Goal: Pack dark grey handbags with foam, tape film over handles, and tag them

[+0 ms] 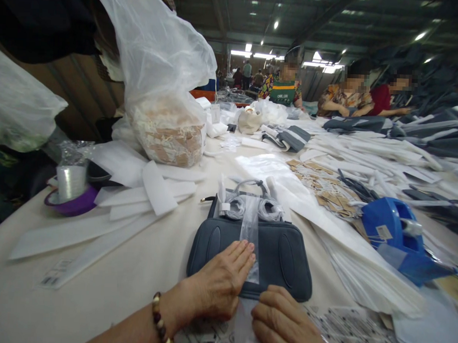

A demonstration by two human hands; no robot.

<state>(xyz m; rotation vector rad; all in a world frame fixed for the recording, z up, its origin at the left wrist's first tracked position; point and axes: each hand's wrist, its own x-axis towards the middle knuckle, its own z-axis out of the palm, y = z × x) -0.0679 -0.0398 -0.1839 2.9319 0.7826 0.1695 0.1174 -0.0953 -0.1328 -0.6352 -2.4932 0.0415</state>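
Observation:
A dark blue-grey bag (271,243) lies on the table in front of me, with coiled straps (270,209) wrapped in clear plastic at its top end. Down its middle runs a clear plastic strip (250,225), which continues past the bag's near edge. My left hand (223,274) rests on the bag, fingers stretched out flat and touching the strip. By the near edge of the bag, my right hand (284,321) is closed, its curled fingers at the strip's lower end. The fingertips of that hand are partly hidden.
White foam sheets (138,198) and a purple dish (72,200) lie at the left. A blue tape dispenser (390,232), cardboard tags (322,187) and stacked clear plastic bags (346,245) are on the right. A plastic-wrapped bundle (170,129) stands behind. Several people sit across the table.

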